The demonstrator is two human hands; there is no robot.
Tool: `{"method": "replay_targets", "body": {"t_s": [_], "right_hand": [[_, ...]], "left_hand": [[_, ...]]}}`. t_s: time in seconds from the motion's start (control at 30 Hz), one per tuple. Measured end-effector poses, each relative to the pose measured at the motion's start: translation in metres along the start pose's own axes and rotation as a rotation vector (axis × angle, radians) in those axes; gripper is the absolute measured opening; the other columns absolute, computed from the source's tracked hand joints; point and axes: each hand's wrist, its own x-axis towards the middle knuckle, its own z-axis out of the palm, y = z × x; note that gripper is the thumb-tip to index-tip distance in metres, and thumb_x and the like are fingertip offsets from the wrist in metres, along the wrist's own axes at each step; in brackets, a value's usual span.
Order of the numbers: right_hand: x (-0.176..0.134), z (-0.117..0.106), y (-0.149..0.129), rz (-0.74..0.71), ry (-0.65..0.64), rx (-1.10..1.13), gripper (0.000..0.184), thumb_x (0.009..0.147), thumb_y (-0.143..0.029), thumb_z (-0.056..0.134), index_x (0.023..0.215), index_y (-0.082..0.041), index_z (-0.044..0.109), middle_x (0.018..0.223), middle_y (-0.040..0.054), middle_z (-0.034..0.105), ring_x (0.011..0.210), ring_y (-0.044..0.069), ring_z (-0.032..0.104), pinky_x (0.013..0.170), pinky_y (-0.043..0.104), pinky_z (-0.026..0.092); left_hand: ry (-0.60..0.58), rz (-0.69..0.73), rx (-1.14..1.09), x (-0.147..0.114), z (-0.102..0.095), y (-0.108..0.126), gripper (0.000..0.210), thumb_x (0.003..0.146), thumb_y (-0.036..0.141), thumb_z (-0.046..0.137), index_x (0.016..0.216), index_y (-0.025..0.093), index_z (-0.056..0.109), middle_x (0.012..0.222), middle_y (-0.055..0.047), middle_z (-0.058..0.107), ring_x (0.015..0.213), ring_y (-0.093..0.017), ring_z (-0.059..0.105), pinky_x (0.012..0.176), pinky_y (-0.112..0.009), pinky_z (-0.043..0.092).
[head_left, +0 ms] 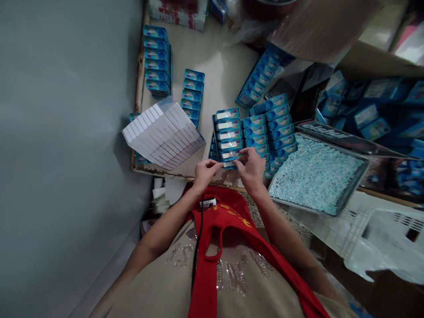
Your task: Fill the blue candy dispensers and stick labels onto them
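Both hands meet at the near end of a row of small blue boxes (229,134) that have white strips on their ends. My left hand (206,173) is pinched, its fingertips at the left end of the nearest white strip (229,164). On the other side, my right hand (251,170) bends thumb and fingers over the right end of that same strip. The strip lies against the nearest box; whether it is stuck down cannot be made out. Rows of similar blue boxes (254,131) without white strips stand right beside my right hand.
A large stack of white strips in clear wrap (165,132) lies left on the table (212,62). More box rows (157,57) stand behind. At right are a tray (359,174) of pale blue bits, a carton of blue boxes (374,117) and a white basket (394,234). A grey wall (66,132) borders the left.
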Motion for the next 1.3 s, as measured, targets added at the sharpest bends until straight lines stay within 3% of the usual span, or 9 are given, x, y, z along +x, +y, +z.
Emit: {"method": "replay_targets", "body": {"t_s": [0.13,0.23,0.37,0.47,0.6,0.73,0.93,1.07,1.3], "right_hand": [[0.001,-0.003,0.006,0.086,0.143,-0.073,0.055,0.082,-0.072,0.065,0.1,-0.02,0.061,0.095,0.0139,0.068,0.087,0.029,0.057,0.079,0.041,0.041],[0.002,-0.009,0.009,0.172,0.038,-0.038,0.065,0.075,-0.082,0.065,0.098,-0.021,0.062,0.07,0.0016,0.06,0.065,0.022,0.05,0.067,0.035,0.037],[0.007,-0.027,0.006,0.175,-0.07,0.215,0.064,0.07,-0.081,0.072,0.095,-0.022,0.064,0.068,-0.0003,0.062,0.063,0.02,0.055,0.063,0.033,0.041],[0.023,-0.036,-0.01,0.129,-0.092,0.342,0.056,0.073,-0.074,0.076,0.088,-0.022,0.065,0.074,0.0023,0.066,0.069,0.02,0.059,0.066,0.032,0.045],[0.053,-0.032,-0.053,-0.044,-0.169,0.316,0.046,0.082,-0.067,0.071,0.086,-0.022,0.066,0.075,0.0028,0.067,0.067,0.019,0.059,0.065,0.032,0.045],[0.084,-0.021,-0.098,-0.334,-0.194,0.193,0.031,0.094,-0.052,0.064,0.089,-0.022,0.07,0.079,0.0043,0.071,0.071,0.02,0.062,0.069,0.033,0.046],[0.123,0.009,-0.161,-0.627,0.001,0.035,0.026,0.104,-0.031,0.052,0.109,-0.02,0.075,0.102,0.0114,0.075,0.098,0.027,0.067,0.088,0.039,0.051],[0.136,0.035,-0.201,-0.798,0.046,-0.109,0.033,0.106,-0.021,0.045,0.128,-0.021,0.07,0.124,0.0127,0.071,0.109,0.027,0.06,0.098,0.042,0.047],[0.134,0.057,-0.2,-0.836,0.061,-0.29,0.043,0.104,-0.017,0.044,0.143,-0.02,0.063,0.14,0.0137,0.066,0.12,0.032,0.052,0.1,0.047,0.041]], "left_hand": [[-0.084,-0.287,-0.187,0.008,0.012,-0.025,0.051,0.057,0.055,0.092,0.076,0.016,0.065,0.066,0.002,0.062,0.056,-0.011,0.057,0.059,-0.026,0.048],[-0.038,-0.22,-0.048,0.016,0.001,-0.015,0.042,0.065,0.048,0.09,0.076,0.018,0.062,0.066,0.002,0.063,0.058,-0.013,0.058,0.063,-0.029,0.05],[0.375,0.333,0.484,0.045,-0.077,0.055,0.02,0.083,0.039,0.081,0.084,0.022,0.071,0.09,-0.006,0.072,0.09,-0.021,0.064,0.088,-0.035,0.05],[0.635,0.459,0.754,0.093,-0.158,0.115,0.011,0.088,0.031,0.076,0.095,0.022,0.074,0.111,-0.012,0.073,0.112,-0.028,0.061,0.102,-0.041,0.045],[0.437,0.237,0.992,0.163,-0.219,0.151,0.021,0.089,0.038,0.074,0.093,0.017,0.076,0.108,-0.016,0.074,0.112,-0.031,0.061,0.098,-0.042,0.044],[0.295,0.155,0.963,0.178,-0.22,0.151,0.02,0.092,0.036,0.068,0.086,0.018,0.076,0.09,-0.008,0.075,0.091,-0.023,0.063,0.086,-0.034,0.044],[0.289,0.521,0.938,0.12,-0.192,0.166,0.025,0.098,0.03,0.059,0.08,0.019,0.072,0.09,-0.007,0.073,0.087,-0.02,0.063,0.082,-0.032,0.046],[0.277,0.6,0.967,0.091,-0.174,0.18,0.027,0.101,0.031,0.054,0.085,0.019,0.072,0.092,-0.007,0.072,0.089,-0.021,0.064,0.084,-0.033,0.049],[0.195,0.602,0.936,0.074,-0.166,0.187,0.024,0.101,0.019,0.051,0.098,0.019,0.075,0.104,-0.009,0.074,0.1,-0.021,0.067,0.094,-0.034,0.051]]}}
